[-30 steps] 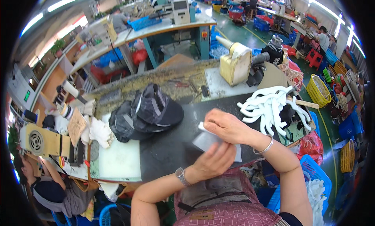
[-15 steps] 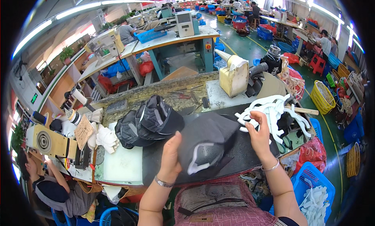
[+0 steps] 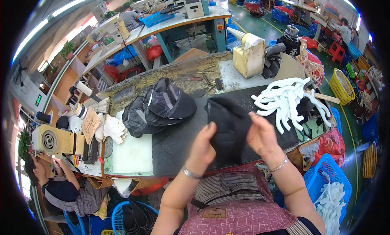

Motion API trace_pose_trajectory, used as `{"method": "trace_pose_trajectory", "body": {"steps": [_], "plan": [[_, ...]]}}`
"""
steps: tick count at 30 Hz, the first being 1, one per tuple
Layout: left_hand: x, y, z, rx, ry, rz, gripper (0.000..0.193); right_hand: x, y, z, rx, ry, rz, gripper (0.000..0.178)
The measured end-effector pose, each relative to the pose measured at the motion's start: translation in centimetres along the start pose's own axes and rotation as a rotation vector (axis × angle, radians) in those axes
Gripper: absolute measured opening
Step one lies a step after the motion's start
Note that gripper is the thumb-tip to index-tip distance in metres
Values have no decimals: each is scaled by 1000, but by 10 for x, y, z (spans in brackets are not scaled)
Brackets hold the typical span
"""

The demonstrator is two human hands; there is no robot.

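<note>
Over the front of the bench I hold a black cap [image 3: 228, 133], somewhat blurred, between my two hands. My left hand [image 3: 203, 147] grips its left edge, the thumb on the near face and the fingers partly hidden. At the opposite edge, my right hand [image 3: 263, 135] closes on the fabric with its thumb up. To the left sit several dark caps with grey strips [image 3: 172, 103], nested together. A pile of white curved strips [image 3: 284, 99] lies to the right of my right hand.
A dark mat [image 3: 174, 153] and a white board [image 3: 132, 155] cover the bench front. A cream block-shaped device [image 3: 248, 58] stands at the back. White gloves [image 3: 115, 128] lie at left. A blue basket [image 3: 331, 174] with pale pieces stands at lower right; a co-worker [image 3: 67, 190] sits at lower left.
My hands have come closer together on the cap. The cap has turned: its white-edged opening faced me before, and now black fabric shows. The whole view has shifted slightly.
</note>
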State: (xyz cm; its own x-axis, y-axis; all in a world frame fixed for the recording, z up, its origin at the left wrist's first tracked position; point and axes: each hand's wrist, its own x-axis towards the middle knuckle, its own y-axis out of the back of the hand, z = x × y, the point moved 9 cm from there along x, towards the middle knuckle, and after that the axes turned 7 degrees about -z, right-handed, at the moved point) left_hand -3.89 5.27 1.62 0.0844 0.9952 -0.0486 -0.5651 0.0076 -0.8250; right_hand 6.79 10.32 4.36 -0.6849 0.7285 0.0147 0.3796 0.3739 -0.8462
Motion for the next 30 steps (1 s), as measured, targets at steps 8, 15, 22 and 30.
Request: {"method": "trace_pose_trajectory", "body": {"steps": [8,15,22,30], "plan": [[-33,-55,-26,-427,151,-364,45,11,-11,-53,-653,137,78,24],[-34,-58,-22,-182,-89,-170,52,33,-75,-68,-1779,55,-204,25],[-32,-83,9,-238,-174,-426,75,21,-110,-42,-1949,496,-287,27],[-52,-67,23,153,-257,-273,69,42,-107,-40,-2089,257,-180,33]]}}
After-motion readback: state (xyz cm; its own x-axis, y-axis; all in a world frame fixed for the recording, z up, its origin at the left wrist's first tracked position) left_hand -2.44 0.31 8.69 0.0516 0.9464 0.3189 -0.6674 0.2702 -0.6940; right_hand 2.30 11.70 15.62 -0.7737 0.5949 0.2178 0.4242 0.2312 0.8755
